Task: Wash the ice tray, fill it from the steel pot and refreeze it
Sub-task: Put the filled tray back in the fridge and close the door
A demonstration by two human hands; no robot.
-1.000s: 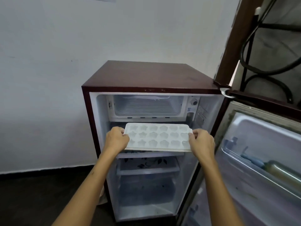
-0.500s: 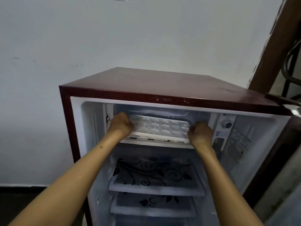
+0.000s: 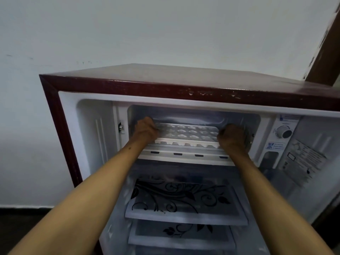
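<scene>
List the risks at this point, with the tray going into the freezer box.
1. Spill: both the left hand and the right hand grip the ends of the ice tray; if it holds water, any tilt could slop it into the freezer compartment.
2. Snag: the tray's front edge sits just above the compartment's front lip; dropping it early may catch there.
3. Knuckles look close to the compartment's side walls, so a scrape seems possible.
</scene>
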